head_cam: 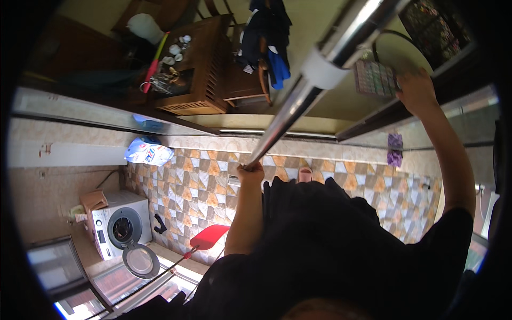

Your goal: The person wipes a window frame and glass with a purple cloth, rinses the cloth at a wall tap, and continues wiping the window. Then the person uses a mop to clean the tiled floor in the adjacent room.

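Note:
A shiny metal pole (290, 106) with a white collar (323, 69) slants up from lower centre to the top right. My left hand (251, 173) grips its lower end. At the upper right my right hand (418, 92) is raised beside a checked piece of cloth (375, 78) and a thin dark hoop (404, 38). Blur hides whether its fingers close on either one. Below the pole's lower end is the tiled floor (192, 180), and my foot (305, 175) shows beyond the black shirt (332, 232).
A washing machine (120, 224), its round door (141, 260) swung open, stands left. Near it are a red swing seat (210, 237) on ropes and a detergent bag (150, 152). Past the sliding door's track (280, 133) are a wooden table (192, 68) and a clothes-draped chair (250, 82).

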`<state>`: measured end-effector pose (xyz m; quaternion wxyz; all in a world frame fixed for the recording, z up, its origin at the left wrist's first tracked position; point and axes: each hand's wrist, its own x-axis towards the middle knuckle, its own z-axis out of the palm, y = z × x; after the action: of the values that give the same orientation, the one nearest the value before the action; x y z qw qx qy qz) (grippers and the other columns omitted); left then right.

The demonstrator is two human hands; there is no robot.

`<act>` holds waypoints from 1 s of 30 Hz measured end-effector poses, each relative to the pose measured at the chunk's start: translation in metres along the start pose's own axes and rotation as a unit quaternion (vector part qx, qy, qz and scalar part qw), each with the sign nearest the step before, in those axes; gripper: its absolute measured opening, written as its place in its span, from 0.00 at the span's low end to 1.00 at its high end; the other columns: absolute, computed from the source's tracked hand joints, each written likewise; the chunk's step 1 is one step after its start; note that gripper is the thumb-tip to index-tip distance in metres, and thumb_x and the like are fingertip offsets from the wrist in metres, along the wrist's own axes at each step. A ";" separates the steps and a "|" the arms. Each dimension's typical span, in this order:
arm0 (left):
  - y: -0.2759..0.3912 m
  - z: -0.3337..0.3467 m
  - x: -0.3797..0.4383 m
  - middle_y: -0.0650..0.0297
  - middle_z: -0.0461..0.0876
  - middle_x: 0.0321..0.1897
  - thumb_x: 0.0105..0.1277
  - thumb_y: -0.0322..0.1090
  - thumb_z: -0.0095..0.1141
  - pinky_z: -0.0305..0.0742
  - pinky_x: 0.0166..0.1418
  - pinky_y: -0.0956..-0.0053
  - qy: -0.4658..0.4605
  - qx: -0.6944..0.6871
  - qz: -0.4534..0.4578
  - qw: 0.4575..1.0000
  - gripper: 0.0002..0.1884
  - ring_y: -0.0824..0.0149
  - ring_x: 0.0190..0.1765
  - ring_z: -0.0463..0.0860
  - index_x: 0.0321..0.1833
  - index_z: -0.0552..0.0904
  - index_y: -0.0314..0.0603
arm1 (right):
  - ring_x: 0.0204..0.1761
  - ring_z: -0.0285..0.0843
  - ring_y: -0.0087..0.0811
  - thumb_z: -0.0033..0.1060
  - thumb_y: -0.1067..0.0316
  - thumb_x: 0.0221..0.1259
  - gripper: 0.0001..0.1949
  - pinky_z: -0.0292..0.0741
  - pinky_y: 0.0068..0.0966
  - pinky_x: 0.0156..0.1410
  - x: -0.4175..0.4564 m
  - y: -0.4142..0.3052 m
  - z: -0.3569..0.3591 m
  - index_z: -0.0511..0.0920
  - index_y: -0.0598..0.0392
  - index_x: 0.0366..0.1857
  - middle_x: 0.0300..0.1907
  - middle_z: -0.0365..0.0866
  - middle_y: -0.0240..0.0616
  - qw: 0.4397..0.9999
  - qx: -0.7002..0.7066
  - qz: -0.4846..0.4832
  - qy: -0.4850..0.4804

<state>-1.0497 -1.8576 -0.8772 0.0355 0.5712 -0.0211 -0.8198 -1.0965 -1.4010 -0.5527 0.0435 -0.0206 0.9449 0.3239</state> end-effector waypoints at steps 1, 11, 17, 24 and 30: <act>-0.009 0.008 -0.009 0.65 0.76 0.15 0.64 0.42 0.43 0.83 0.33 0.69 0.006 0.003 -0.008 1.000 0.16 0.65 0.21 0.78 0.20 0.75 0.44 | 0.57 0.76 0.33 0.64 0.52 0.56 0.23 0.60 0.38 0.71 -0.003 0.002 -0.004 0.76 0.51 0.54 0.50 0.80 0.36 1.000 0.023 0.001 -0.011; -0.069 0.029 -0.005 0.61 0.77 0.26 0.73 0.50 0.42 0.84 0.37 0.65 -0.037 0.004 0.008 0.999 0.19 0.61 0.29 0.81 0.37 0.72 0.40 | 0.72 0.60 0.44 0.72 0.42 0.50 0.51 0.56 0.40 0.74 -0.038 -0.017 -0.050 0.52 0.56 0.74 0.71 0.61 0.49 0.495 0.831 -0.169 0.190; -0.100 0.040 0.001 0.55 0.79 0.39 0.74 0.49 0.39 0.84 0.49 0.60 -0.080 0.020 0.011 0.997 0.20 0.57 0.43 0.83 0.46 0.71 0.36 | 0.51 0.77 0.37 0.51 0.51 0.71 0.30 0.71 0.37 0.63 0.010 -0.042 -0.097 0.60 0.57 0.69 0.50 0.75 0.45 0.327 0.898 -0.089 0.281; -0.105 0.095 -0.014 0.58 0.81 0.39 0.73 0.49 0.41 0.85 0.46 0.63 -0.083 0.070 -0.007 0.994 0.19 0.60 0.41 0.83 0.44 0.74 0.37 | 0.31 0.64 0.27 0.44 0.51 0.74 0.23 0.70 0.32 0.43 0.037 -0.059 -0.119 0.65 0.55 0.63 0.32 0.65 0.33 0.236 0.901 -0.147 0.333; -0.106 0.142 0.001 0.58 0.81 0.39 0.72 0.48 0.44 0.85 0.42 0.65 -0.011 0.098 -0.033 0.995 0.18 0.59 0.40 0.84 0.46 0.75 0.39 | 0.31 0.56 0.23 0.50 0.51 0.70 0.17 0.60 0.30 0.44 0.088 -0.050 -0.111 0.67 0.49 0.53 0.30 0.58 0.28 0.250 0.917 -0.115 0.287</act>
<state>-1.1871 -1.7524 -0.8370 -0.0477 0.5631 -0.0833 -0.8208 -1.1886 -1.5092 -0.5045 -0.2045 -0.1670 0.5438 -0.7966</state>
